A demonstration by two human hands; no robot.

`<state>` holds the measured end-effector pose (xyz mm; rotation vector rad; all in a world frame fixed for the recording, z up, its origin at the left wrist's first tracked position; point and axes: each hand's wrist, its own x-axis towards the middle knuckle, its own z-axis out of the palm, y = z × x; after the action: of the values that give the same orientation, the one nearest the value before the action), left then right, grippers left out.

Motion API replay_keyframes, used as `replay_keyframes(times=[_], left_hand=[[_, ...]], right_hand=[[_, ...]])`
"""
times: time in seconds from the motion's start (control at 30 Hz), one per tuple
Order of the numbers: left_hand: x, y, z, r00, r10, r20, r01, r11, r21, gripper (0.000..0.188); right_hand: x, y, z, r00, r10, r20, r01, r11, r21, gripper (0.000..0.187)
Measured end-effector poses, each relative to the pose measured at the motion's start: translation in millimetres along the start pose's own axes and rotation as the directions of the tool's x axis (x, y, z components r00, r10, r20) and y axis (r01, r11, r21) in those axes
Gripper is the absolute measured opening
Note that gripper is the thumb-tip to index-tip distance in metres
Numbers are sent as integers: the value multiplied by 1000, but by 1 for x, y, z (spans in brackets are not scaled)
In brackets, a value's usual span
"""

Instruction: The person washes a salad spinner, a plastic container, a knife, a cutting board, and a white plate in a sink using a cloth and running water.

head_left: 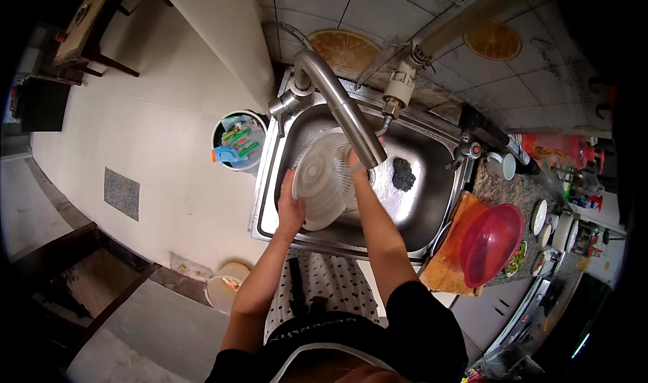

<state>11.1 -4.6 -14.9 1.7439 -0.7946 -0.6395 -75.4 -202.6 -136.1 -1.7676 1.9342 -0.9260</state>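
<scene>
A white plastic colander [322,180] is tilted on its side over the left part of the steel sink [432,217], its slotted base facing left. My left hand [291,206] grips its left edge, fingers closed along the rim. At the colander's right side is my right hand [358,167], close under the spout; the faucet [344,110] covers most of its fingers, so I cannot tell whether they grip. A dark scouring pad [403,174] lies on the sink floor, right of the spout.
Right of the sink, a translucent red basin [493,244] rests on a wooden cutting board [445,265]. A white mug [501,166] and small dishes stand beyond. Left of the sink is a bin [236,161] with bags; a pale bucket [226,290] stands near my left forearm.
</scene>
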Motion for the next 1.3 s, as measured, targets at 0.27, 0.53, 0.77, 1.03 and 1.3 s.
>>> replay_keyframes(times=[0.27, 0.53, 0.77, 1.03, 1.3], left_hand=[[2, 4, 1, 1000, 20, 23, -22, 997, 68, 68], [-1, 5, 5, 999, -4, -32, 4, 1000, 24, 65], [2, 13, 4, 1000, 9, -11, -8, 997, 72, 69], [5, 12, 1, 1000, -20, -22, 22, 996, 88, 50], [2, 14, 2, 998, 24, -56, -17, 991, 134, 47]], right_hand=[[-85, -77, -31, 531, -50, 846, -653, 612, 446, 42], [-78, 43, -73, 10, -723, 690, 660, 523, 539, 26], [-24, 6, -23, 669, -603, 434, 557, 794, 245, 31], [-129, -25, -55, 516, -66, 854, -83, 988, 126, 39], [-135, -44, -71, 338, -437, 834, -434, 714, 549, 43]])
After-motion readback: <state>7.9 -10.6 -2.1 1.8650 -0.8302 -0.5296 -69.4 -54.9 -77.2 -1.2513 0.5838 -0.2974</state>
